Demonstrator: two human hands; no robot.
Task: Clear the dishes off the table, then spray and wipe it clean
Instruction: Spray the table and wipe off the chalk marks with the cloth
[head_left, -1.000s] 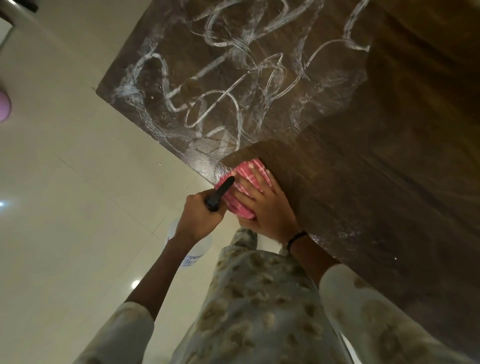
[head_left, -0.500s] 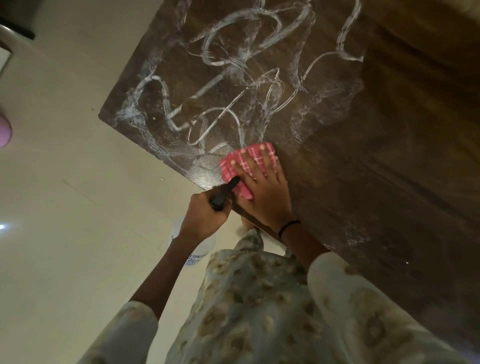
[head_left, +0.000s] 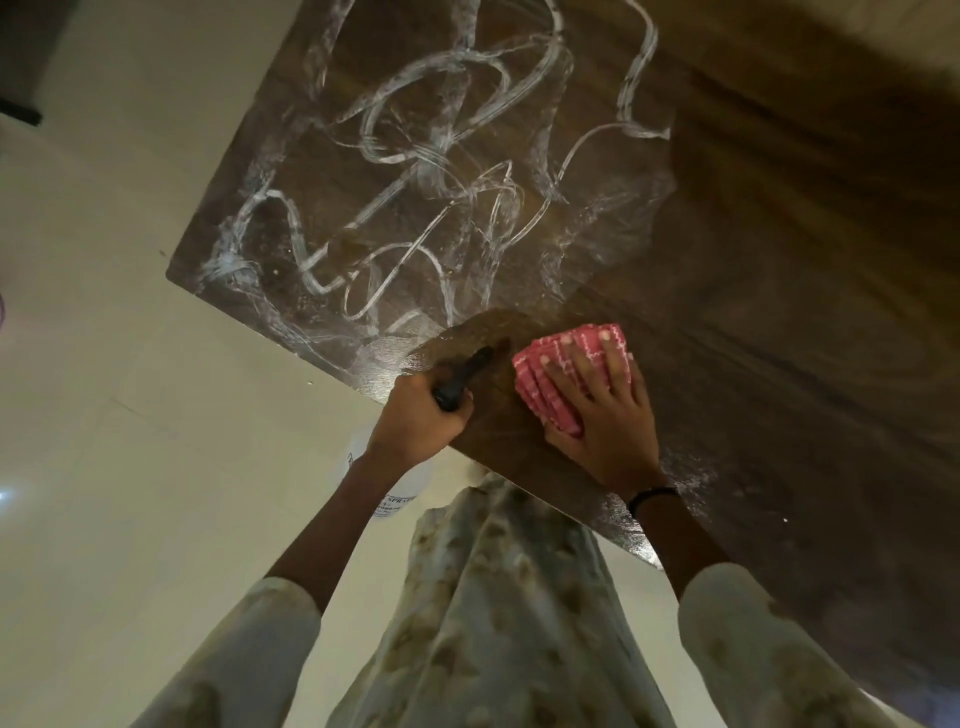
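Pushing the pink cloth (head_left: 558, 379) flat along the table (head_left: 779, 312) edge, the right hand (head_left: 605, 415) has slid further from the corner, while the left hand (head_left: 415, 421) grips the spray bottle (head_left: 387, 480), so white streaks remain.

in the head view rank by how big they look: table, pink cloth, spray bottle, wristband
1. table
2. cloth, partly under the hand
3. bottle, mostly hidden, so its rank against the cloth is unsure
4. wristband

A folded pink checked cloth (head_left: 558, 384) lies flat near the near edge of the dark wooden table (head_left: 779, 312), right of white foam streaks (head_left: 415, 171).
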